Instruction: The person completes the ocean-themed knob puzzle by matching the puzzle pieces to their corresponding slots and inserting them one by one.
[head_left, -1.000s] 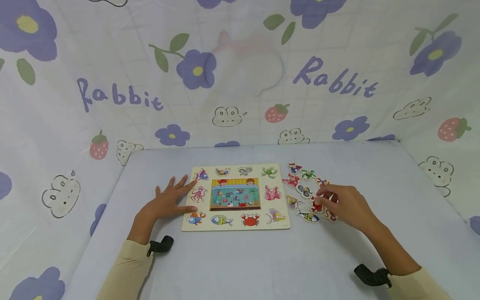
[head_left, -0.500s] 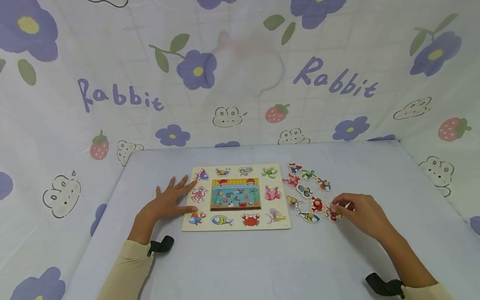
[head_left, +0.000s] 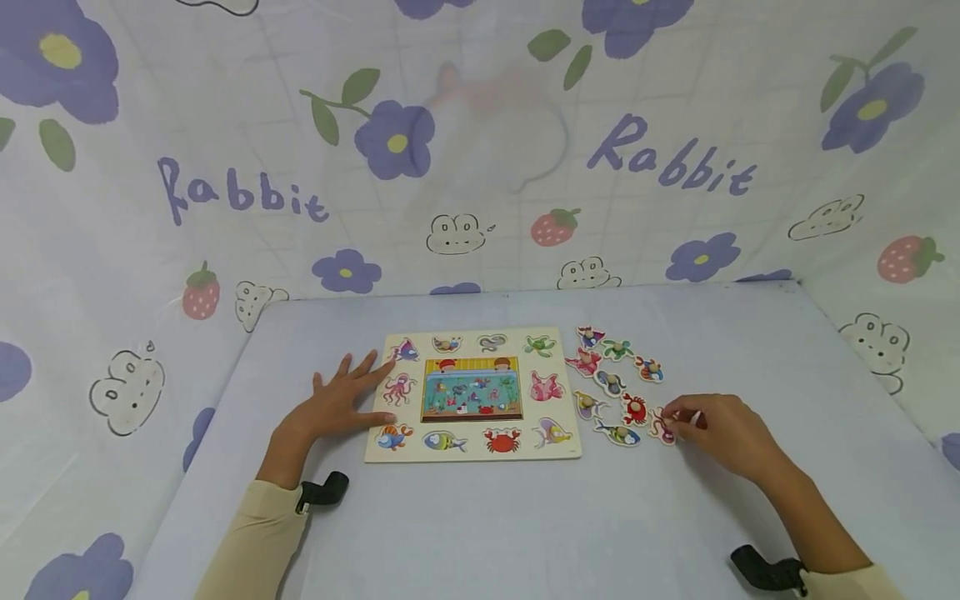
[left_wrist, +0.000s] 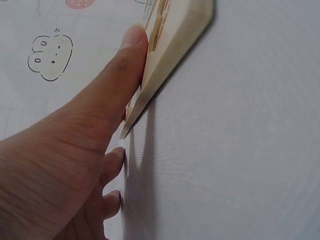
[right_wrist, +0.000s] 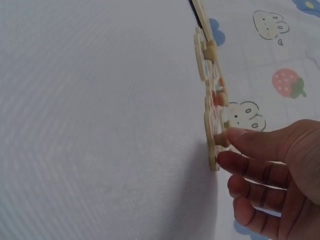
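A wooden peg puzzle board (head_left: 472, 457) with sea-animal pictures lies flat on the table. My left hand (head_left: 337, 407) rests at its left edge, fingers spread, thumb and index fingertip on the board; the left wrist view shows the thumb (left_wrist: 117, 67) along the edge. To the board's right, my right hand (head_left: 723, 429) pinches the knob of a reddish octopus puzzle piece (head_left: 660, 428) between thumb and index finger. That wooden knob (right_wrist: 221, 139) shows at the thumb tip in the right wrist view. Beside the octopus lies a red crab piece (head_left: 633, 409).
Several more knobbed pieces lie close together right of the board, among them a striped fish (head_left: 618, 433), a green turtle (head_left: 617, 348) and a pink fish-like piece (head_left: 584, 362). A white table (head_left: 525, 533) runs back to a patterned curtain (head_left: 495, 167).
My right hand has moved right and nearer to me, from over the crab piece to the octopus piece, which has turned a little. My left hand stays put.
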